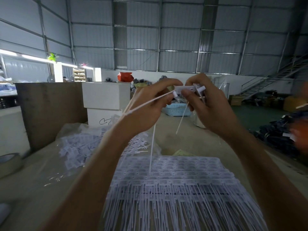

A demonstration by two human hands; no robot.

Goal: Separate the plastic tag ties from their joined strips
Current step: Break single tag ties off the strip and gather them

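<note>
At the moment of inspection you held a short joined piece of tag ties point(186, 89) raised at chest height, toward 12 o'clock from the stock on the table. Your left hand point(146, 105) was curled round it, thumb and forefinger pinching the end near the small cylindrical head, with several thin tails trailing back over that wrist toward 8 o'clock. Your right hand point(208, 104) pinched the flat tag end, fingers curled round it, with one tail hanging down toward 6 o'clock. The parting of this piece appeared to be in progress, not finished. A loose heap of separated ties point(80, 147) lay on clear plastic at 9 o'clock, so some work was judged done. A large layered stack of joined strips point(175, 177) lay at 6 o'clock, directly below your hands, apparently untouched. In my judgement the greater part of the job remained.
</note>
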